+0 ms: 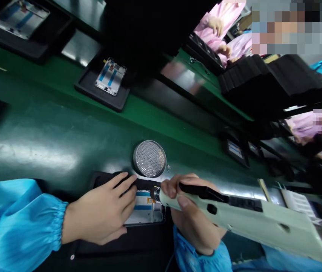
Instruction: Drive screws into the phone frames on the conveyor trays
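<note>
My right hand [193,206] is wrapped around a pale green electric screwdriver [251,219] with a black lever. The tool lies slanted, and its tip end is over the upper right part of a phone frame [144,215] with blue strips. That frame rests in a black tray [115,251]. Flat across the left part of the frame and tray lies my left hand [105,207], its fingers stretched out and apart. Just beyond the tray stands a round grey dish [150,158] with a perforated top that holds small screws. The tip's exact contact point cannot be made out.
A second phone frame [110,76] lies in a black tray [101,94] on the green belt behind. Another frame [20,18] sits at the far left. Black stacked trays [274,79] stand at the right. Co-workers in pink sleeves [225,19] are across the line.
</note>
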A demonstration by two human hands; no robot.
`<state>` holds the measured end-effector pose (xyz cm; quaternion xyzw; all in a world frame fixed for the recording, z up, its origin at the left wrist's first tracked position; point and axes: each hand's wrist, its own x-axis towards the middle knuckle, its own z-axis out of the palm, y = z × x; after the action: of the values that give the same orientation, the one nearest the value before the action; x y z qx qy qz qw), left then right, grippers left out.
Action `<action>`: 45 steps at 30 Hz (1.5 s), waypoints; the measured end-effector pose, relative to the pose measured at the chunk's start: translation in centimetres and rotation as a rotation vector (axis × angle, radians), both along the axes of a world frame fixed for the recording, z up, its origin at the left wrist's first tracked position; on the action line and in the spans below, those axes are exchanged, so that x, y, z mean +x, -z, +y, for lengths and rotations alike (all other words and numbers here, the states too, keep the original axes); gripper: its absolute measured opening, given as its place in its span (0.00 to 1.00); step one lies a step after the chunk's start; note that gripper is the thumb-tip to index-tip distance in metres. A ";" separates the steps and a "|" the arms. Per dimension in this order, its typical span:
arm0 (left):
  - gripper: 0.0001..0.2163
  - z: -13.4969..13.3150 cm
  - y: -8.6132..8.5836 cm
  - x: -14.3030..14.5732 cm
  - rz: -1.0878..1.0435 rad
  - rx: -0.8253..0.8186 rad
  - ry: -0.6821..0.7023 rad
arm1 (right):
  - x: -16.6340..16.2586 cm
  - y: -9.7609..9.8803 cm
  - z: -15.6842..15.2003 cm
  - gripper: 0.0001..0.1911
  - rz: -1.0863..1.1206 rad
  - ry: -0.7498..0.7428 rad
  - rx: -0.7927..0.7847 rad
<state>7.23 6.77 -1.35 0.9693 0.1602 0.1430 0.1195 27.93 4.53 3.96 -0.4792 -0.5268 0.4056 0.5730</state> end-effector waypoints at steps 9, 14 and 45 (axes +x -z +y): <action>0.26 -0.1 0.1 0.2 -0.013 -0.006 0.011 | -0.3 0.4 -0.3 0.15 0.004 -0.008 -0.023; 0.26 -0.1 0.0 0.1 -0.036 -0.008 0.009 | -0.4 0.5 -0.2 0.15 0.016 -0.004 -0.018; 0.26 -0.1 0.4 0.3 -0.028 0.051 0.014 | -0.7 0.4 -0.2 0.13 0.027 -0.025 -0.022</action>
<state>7.50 6.64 -1.73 0.9711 0.1481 0.1596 0.0981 27.28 4.31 3.54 -0.4734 -0.5204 0.4249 0.5696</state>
